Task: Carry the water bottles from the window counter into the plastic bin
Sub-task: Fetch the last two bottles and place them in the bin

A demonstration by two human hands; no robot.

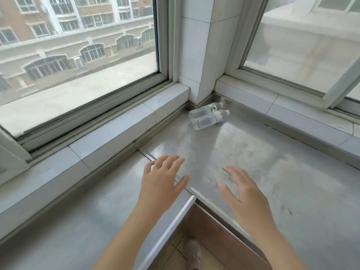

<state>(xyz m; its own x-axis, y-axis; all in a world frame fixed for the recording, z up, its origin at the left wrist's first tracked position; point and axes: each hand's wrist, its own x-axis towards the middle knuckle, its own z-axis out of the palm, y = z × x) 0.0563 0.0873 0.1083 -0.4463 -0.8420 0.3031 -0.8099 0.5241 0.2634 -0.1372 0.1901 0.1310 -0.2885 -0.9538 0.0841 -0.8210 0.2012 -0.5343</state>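
Two clear water bottles with white labels and white caps lie side by side in the far corner of the steel window counter (253,152). The farther bottle (204,110) rests close to the tiled pillar; the nearer bottle (209,118) touches it. Both caps point right. My left hand (162,177) hovers over the counter's inner corner, fingers spread, holding nothing. My right hand (241,193) is beside it, also spread and holding nothing. Both hands are well short of the bottles. No plastic bin is in view.
The counter is L-shaped, wrapping around an inner corner (194,197) with tiled floor (194,256) below. Tiled ledges (116,125) and windows bound it on the left and at the back right. A white tiled pillar (202,55) stands in the corner.
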